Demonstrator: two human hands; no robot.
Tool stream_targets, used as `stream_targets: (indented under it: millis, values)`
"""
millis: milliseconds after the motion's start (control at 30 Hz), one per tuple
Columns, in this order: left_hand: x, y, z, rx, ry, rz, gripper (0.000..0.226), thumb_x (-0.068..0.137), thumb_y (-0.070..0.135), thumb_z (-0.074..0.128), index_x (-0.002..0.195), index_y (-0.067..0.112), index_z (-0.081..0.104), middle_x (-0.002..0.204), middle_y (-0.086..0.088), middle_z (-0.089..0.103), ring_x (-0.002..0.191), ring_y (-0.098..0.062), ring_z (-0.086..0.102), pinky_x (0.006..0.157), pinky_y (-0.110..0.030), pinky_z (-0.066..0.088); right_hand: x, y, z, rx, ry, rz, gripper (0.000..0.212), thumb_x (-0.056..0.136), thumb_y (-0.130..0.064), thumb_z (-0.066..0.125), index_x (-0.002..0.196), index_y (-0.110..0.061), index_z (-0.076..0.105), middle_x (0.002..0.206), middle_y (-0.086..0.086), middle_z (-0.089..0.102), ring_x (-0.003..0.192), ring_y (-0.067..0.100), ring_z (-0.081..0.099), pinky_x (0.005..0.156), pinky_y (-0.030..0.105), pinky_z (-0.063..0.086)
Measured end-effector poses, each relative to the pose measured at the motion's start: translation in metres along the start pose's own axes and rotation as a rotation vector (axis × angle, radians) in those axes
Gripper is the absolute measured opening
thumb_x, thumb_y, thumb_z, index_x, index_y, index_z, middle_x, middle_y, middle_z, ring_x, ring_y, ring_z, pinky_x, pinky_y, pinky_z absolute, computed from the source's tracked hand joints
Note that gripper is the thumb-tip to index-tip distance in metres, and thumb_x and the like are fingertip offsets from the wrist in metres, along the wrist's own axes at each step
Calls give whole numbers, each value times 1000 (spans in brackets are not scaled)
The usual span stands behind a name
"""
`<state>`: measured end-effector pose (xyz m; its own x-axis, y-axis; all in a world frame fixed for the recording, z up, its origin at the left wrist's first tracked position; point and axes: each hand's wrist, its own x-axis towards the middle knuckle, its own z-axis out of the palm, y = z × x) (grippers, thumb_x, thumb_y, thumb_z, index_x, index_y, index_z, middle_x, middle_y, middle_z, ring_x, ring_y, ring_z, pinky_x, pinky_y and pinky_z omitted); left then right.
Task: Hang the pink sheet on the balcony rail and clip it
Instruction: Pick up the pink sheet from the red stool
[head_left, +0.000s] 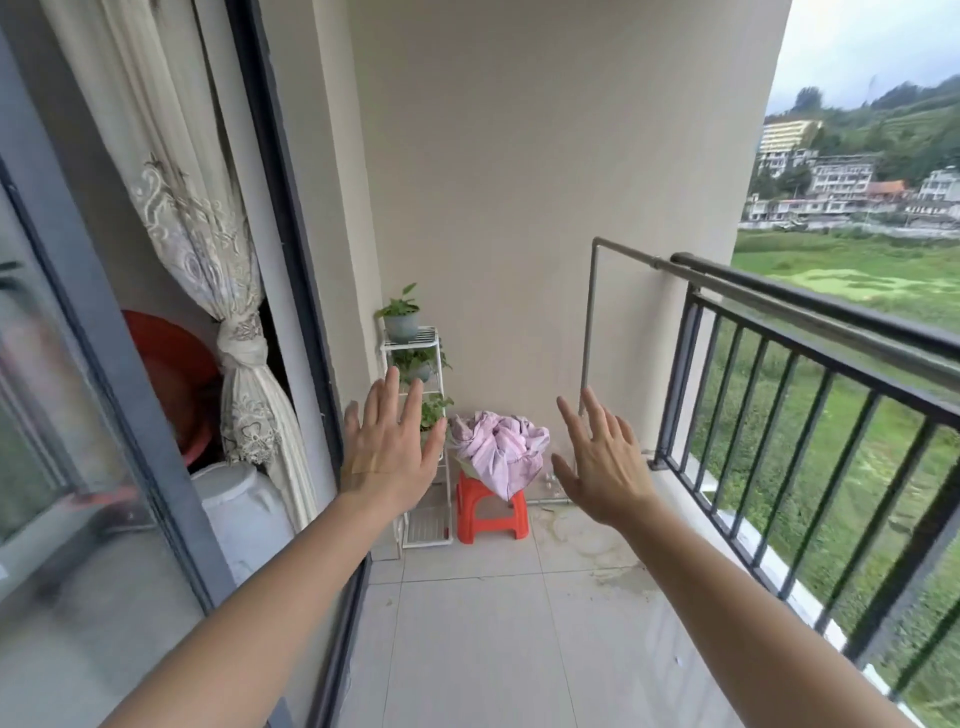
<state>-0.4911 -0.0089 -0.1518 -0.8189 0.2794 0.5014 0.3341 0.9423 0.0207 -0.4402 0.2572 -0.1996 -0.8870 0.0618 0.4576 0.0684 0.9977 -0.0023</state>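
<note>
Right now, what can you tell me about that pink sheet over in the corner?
The pink sheet is a pale pink cloth, thin and soft by its look, crumpled into a loose heap with deep folds. It rests on top of a small red plastic stool at the far wall, with one corner drooping over the stool's front edge. A white plant rack stands just to its left. Neither hand touches it.
</note>
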Motion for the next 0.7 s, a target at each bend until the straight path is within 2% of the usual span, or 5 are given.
stream_targets:
  millis: [200, 467, 700]
  values:
    - [95, 21, 122, -20, -80, 38, 66, 96, 55, 21, 149, 18, 33, 159, -12, 20, 140, -30, 31, 111, -51, 26, 91, 69, 87, -9, -8, 79, 72, 95, -49, 46, 156, -17, 23, 160, 21, 22, 136, 36, 43, 108, 45, 35]
    - [275, 46, 260, 13, -233, 6, 65, 98, 55, 20, 153, 23, 18, 163, -8, 2, 147, -26, 14, 117, -50, 17, 262, 167, 200, 65, -156, 188, 76, 96, -47, 44, 158, -18, 10, 163, 18, 11, 140, 35, 35, 110, 43, 32]
    - [392, 31, 339, -13, -288, -16, 67, 95, 59, 15, 153, 24, 15, 163, -6, -1, 148, -26, 13, 118, -49, 16, 412, 218, 268, 82, -235, 188, 75, 95, -46, 47, 156, -19, 12, 161, 16, 17, 140, 35, 36, 110, 45, 36]
